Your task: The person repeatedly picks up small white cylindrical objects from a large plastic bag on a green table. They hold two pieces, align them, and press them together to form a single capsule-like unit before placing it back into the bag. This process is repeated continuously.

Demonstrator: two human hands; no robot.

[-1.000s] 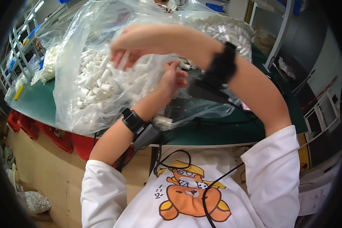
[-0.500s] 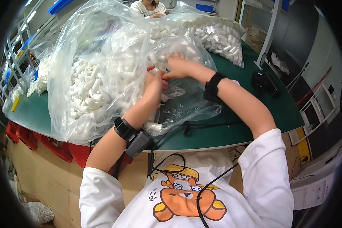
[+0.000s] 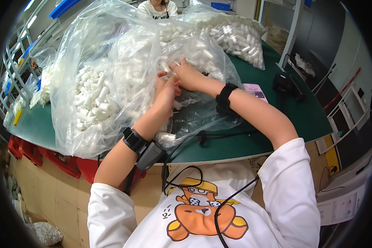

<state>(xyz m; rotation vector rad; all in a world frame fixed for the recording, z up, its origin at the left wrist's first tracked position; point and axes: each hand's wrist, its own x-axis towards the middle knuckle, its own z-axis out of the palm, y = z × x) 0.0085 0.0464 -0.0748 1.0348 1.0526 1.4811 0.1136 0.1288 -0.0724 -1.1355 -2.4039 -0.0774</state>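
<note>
Clear plastic bags (image 3: 111,78) of white tubes; perhaps pink label (image 3: 255,91).

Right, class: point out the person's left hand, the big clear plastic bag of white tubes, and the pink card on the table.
left hand (image 3: 166,91), head view, back of hand
clear plastic bag (image 3: 91,82), head view, left side wall
pink card (image 3: 256,91), head view, middle of face

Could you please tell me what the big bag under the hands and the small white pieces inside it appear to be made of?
The bag looks like thin clear plastic film: see-through, glossy, crinkled. The white pieces seem to be moulded plastic, smooth and matte, though that is uncertain.
</note>
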